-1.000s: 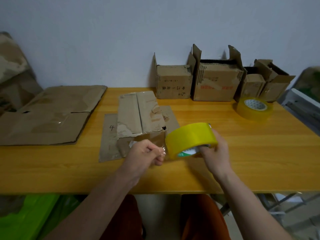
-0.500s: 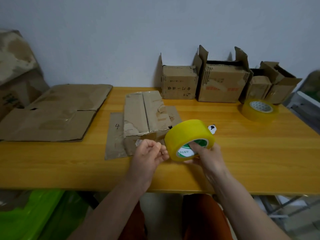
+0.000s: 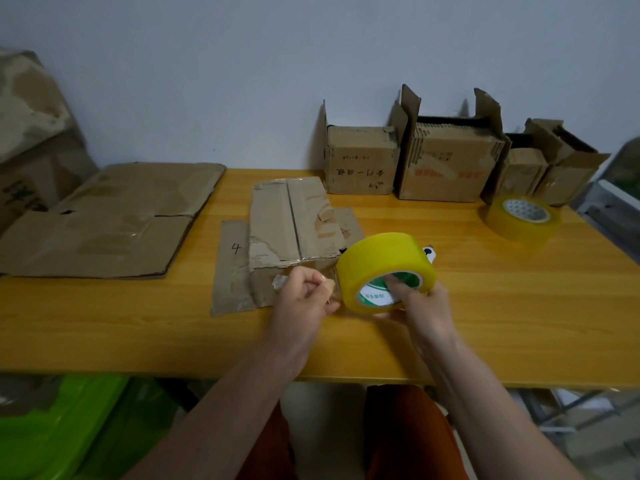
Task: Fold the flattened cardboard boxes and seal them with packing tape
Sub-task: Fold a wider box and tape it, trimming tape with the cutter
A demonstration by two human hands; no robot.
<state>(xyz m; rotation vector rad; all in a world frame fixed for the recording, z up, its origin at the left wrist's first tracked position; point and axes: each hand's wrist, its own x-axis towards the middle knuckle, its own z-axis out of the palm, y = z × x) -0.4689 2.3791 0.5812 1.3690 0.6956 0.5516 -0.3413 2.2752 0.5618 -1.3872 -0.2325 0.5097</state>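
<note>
**Pulling the tape loose**

In the middle of the frame, the right hand (image 3: 420, 306) grips the big yellow roll of packing tape (image 3: 384, 268). The left hand (image 3: 304, 299) pinches its clear end. The small folded brown cardboard box (image 3: 294, 230) just behind still needs sealing. Open boxes (image 3: 433, 161) wait upper right.

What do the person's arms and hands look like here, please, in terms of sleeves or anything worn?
Both forearms are bare, with no sleeves in view. The left hand and right hand wear no gloves; no watch or bracelet shows. Rings are too small to tell.

The green bin (image 3: 52, 434) and leaning cardboard (image 3: 31, 116) are cropped at the left edge.
</note>
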